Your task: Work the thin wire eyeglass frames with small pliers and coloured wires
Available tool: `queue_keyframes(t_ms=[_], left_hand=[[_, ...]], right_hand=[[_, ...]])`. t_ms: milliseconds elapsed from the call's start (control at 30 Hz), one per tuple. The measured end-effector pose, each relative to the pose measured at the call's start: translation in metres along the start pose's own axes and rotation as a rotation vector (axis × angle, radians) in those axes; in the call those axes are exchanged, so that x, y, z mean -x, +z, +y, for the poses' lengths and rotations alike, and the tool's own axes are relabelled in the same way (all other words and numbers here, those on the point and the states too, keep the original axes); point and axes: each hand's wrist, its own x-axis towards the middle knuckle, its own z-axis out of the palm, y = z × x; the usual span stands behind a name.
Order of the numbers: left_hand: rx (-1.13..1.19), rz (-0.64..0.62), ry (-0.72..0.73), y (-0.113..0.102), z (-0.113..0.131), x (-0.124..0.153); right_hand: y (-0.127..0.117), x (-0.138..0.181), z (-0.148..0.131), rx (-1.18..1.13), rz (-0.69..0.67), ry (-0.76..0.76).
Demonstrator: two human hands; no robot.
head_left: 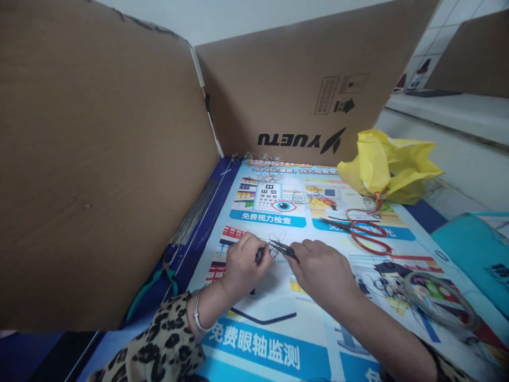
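Note:
My right hand point(322, 270) is wrapped round a pair of needle-nose pliers point(283, 248), dark jaws pointing left. Close to the tip of the pliers, my left hand point(247, 260) has thumb and fingers pinched on a thin wire piece point(278, 239). Fine loops of it show faintly behind the jaws, like petals. Whether the jaws touch the wire is too small to tell. Both hands are above a printed poster point(254, 294) lying on the table.
Red-handled scissors point(338, 225) lie beyond my right hand, near a yellow bag point(382, 164). A wire coil point(441, 313) is at right. Teal-handled pliers point(149, 289) and straight wires point(194, 212) lie left. Cardboard panels point(278, 95) stand behind and left. More wire shapes point(270, 172) lie at the back.

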Motion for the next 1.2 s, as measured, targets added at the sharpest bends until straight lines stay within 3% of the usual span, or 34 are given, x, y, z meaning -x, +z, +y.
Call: queue_keyframes(t_ms=[633,933,1200], left_hand=[[-0.073,-0.023,0.117,0.005,-0.005,0.006],[-0.011,-0.069,0.035,0.001,-0.002,0.003],[0.259,-0.209,-0.126,-0.001,-0.007,-0.007]], right_hand=[[0.017,-0.002,-0.003,0.056,-0.109,-0.009],[0.023,-0.005,0.004,0.073,-0.089,-0.041],[0.016,-0.010,0.008,-0.017,-0.281,0.035]])
